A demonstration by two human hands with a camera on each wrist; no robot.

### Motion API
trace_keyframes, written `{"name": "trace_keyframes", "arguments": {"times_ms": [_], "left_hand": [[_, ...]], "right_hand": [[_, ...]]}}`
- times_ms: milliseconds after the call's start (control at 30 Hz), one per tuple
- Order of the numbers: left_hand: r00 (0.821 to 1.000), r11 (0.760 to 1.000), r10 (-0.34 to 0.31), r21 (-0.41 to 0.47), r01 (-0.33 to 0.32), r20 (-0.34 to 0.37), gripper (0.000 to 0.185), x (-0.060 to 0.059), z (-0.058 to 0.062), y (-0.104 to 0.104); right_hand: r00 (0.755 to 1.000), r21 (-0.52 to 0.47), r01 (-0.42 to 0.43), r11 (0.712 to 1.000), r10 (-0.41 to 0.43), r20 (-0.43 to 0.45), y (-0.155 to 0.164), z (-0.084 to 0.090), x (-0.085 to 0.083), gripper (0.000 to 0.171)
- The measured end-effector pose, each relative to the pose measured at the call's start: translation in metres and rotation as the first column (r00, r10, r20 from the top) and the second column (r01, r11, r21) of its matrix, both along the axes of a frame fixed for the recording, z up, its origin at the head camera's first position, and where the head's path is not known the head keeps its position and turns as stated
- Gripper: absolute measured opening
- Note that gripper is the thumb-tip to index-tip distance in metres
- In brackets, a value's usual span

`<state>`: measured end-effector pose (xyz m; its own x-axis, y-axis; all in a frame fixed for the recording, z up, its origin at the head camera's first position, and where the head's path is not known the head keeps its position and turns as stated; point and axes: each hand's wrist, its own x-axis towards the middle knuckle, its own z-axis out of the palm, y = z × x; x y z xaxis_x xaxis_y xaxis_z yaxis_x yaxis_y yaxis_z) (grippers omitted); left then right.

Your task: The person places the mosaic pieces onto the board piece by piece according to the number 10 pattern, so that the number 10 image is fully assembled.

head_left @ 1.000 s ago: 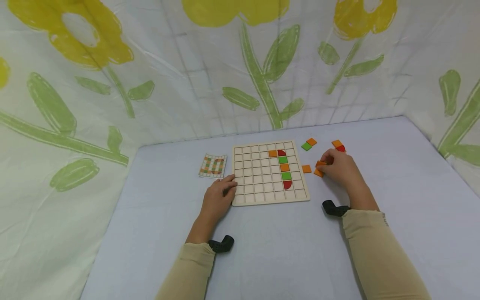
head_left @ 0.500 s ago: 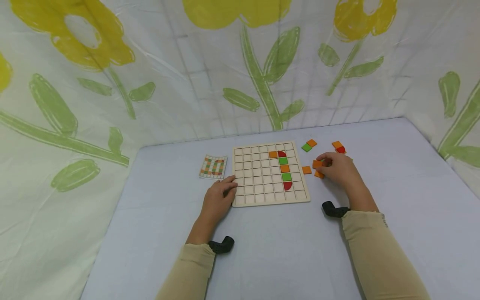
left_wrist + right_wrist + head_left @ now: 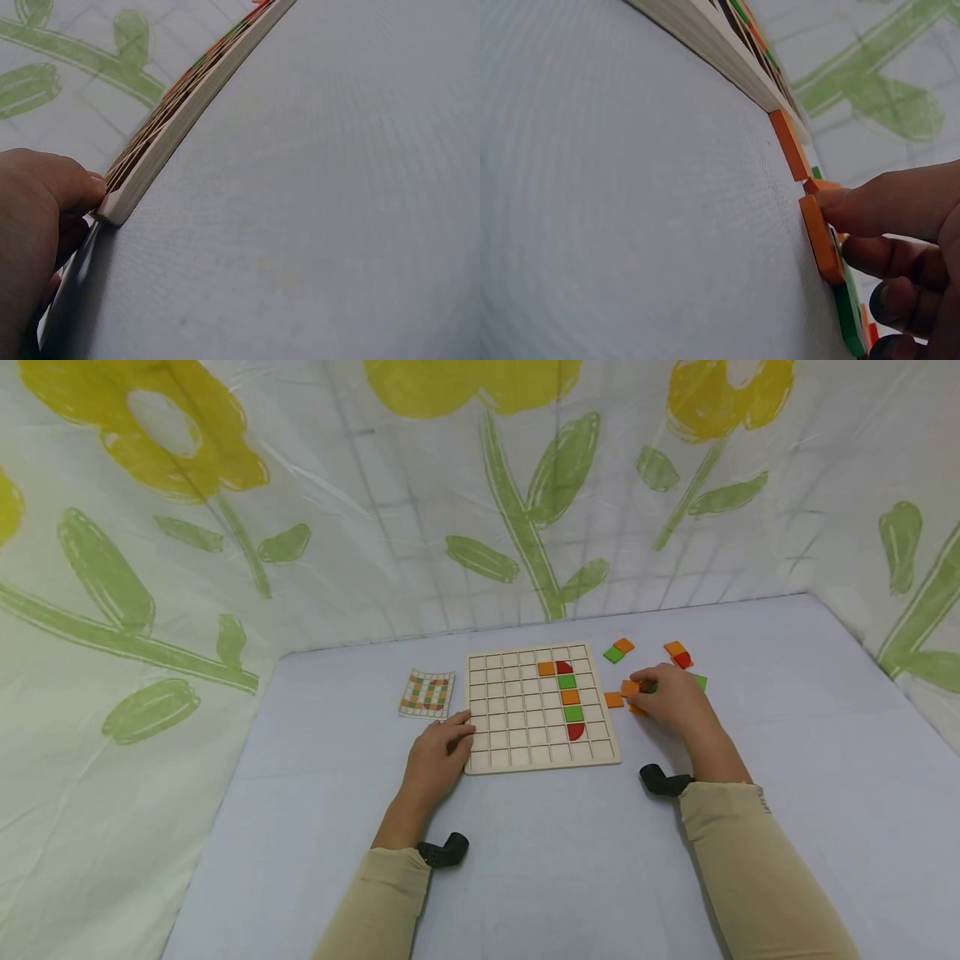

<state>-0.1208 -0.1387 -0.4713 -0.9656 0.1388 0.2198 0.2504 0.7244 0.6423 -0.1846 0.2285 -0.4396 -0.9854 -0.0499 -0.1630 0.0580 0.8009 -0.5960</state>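
My left hand [image 3: 438, 752] rests its fingertips along the left edge of the wooden grid board [image 3: 487, 763]; in the left wrist view a digit touches the board's corner [image 3: 112, 208]. My right hand [image 3: 675, 697] pinches an orange square tile [image 3: 630, 688] between thumb and fingers, right of the board. Another orange tile [image 3: 821, 240] lies just under the thumb in the right wrist view, with a green tile [image 3: 849, 319] beside it. On the board sit red rounded pieces [image 3: 575, 732], green squares [image 3: 573, 714] and orange squares [image 3: 570, 697].
A small pattern card [image 3: 427, 694] lies left of the board. Further loose tiles lie at right: an orange one [image 3: 614, 699] against the board's edge, a green one [image 3: 614, 654] touching an orange one, a red one [image 3: 682, 659], and a green one [image 3: 700, 681] partly behind the right hand.
My right hand has shifted slightly left with the orange tile, uncovering more of the green tile behind it. The left hand and the pieces on the board stay put.
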Motion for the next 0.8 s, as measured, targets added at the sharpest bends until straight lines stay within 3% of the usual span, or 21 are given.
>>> {"name": "trace_keyframes", "arguments": {"times_ms": [533,667,800], "left_hand": [[1.0,1.0,0.0,-0.001,0.0,0.0,0.018,0.001,-0.001,-0.001],[1.0,1.0,-0.003,-0.003,0.003,-0.011,0.018,0.001,0.0,-0.001],[1.0,1.0,-0.003,-0.006,0.003,-0.013,0.018,0.0,-0.001,-0.001]], "right_hand": [[1.0,-0.004,-0.002,1.0,0.002,-0.015,-0.002,0.0,0.0,0.045],[0.996,-0.015,-0.09,0.996,0.09,0.001,-0.013,0.007,0.002,0.045],[0.97,-0.043,-0.243,0.969,0.243,0.012,-0.035,0.013,0.008,0.041]]}}
